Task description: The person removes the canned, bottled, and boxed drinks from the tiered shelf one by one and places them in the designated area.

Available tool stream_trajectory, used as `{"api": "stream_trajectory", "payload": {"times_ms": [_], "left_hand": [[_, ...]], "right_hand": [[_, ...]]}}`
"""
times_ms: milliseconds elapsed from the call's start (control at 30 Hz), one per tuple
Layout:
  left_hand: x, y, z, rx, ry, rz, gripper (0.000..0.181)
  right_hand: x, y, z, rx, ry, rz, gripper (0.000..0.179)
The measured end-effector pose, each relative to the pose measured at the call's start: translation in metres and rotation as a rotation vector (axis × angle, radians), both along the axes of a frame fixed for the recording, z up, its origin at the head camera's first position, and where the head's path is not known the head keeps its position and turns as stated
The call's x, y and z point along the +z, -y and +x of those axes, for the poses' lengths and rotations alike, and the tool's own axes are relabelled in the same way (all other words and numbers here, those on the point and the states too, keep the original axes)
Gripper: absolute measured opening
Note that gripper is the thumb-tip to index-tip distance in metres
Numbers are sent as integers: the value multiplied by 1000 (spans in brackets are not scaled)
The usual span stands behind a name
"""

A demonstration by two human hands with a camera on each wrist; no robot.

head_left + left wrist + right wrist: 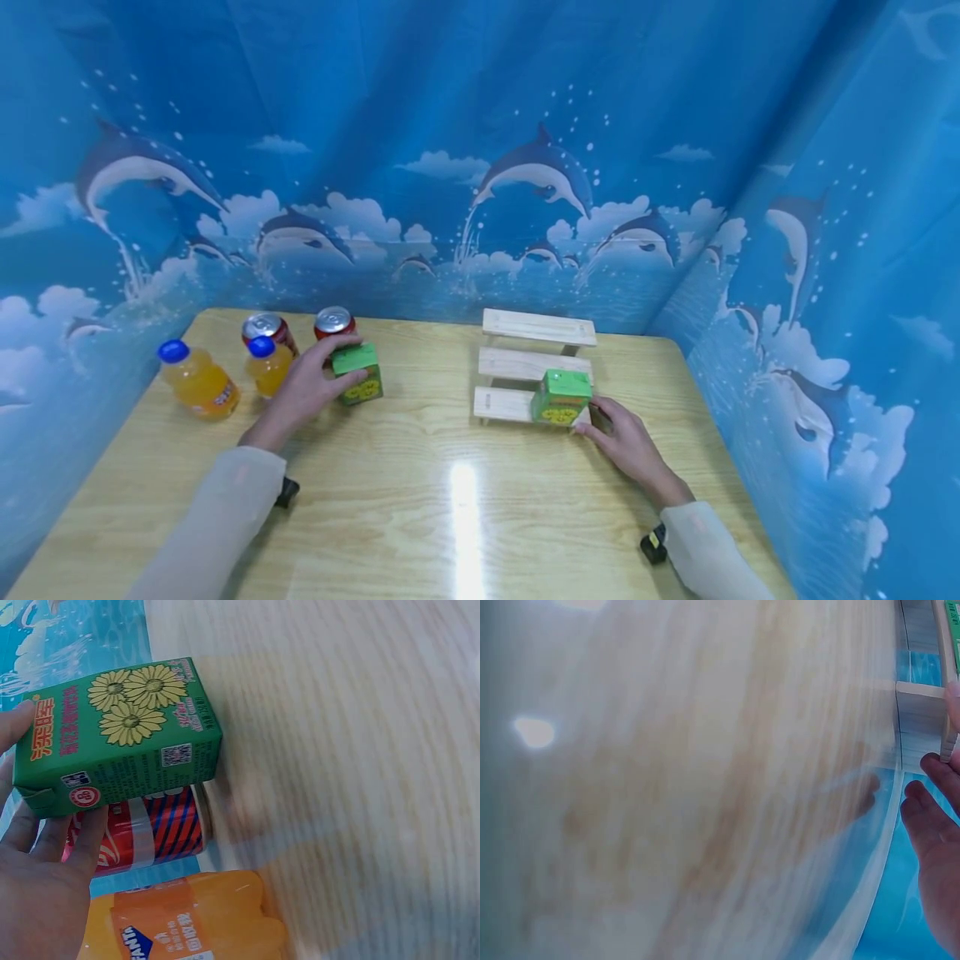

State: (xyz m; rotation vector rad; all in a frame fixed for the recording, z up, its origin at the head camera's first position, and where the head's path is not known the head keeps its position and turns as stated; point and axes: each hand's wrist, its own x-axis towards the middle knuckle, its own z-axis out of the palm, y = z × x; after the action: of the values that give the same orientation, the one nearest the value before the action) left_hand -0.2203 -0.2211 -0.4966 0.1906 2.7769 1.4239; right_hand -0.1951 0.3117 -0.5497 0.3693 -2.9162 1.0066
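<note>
My left hand (303,392) grips a green drink carton (358,375) with yellow flowers, its thumb and fingers on opposite sides. In the left wrist view that carton (120,735) hides part of a red can (157,832), and an orange drink bottle (187,922) is below. A second green drink carton (561,397) stands on the lowest step of a pale wooden three-step rack (502,404). My right hand (630,442) is at the right end of that step, beside the carton. In the right wrist view this hand (941,862) has fairly straight fingers near the rack's board.
Two orange drink bottles with blue caps, one far left (202,387) and one nearer the hand (268,367), stand on the wooden table (405,517). Two red cans, one left (270,329) and one right (335,322), are behind. A blue dolphin-print curtain (420,167) borders the table.
</note>
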Motion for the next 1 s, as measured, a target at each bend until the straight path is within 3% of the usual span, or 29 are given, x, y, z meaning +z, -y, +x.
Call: {"api": "stream_trajectory", "payload": {"times_ms": [433,733,1000], "left_hand": [[22,-9,-3,-36,-43,1,57],[34,-27,-13,-54,-146,-73,51],[45,-44,-19,-145,-179,-54,50]], "right_hand": [[0,-1,2,2,12,-1,62],[1,-1,2,1,8,-4,62],[0,0,1,12,-4,-15,61]]}}
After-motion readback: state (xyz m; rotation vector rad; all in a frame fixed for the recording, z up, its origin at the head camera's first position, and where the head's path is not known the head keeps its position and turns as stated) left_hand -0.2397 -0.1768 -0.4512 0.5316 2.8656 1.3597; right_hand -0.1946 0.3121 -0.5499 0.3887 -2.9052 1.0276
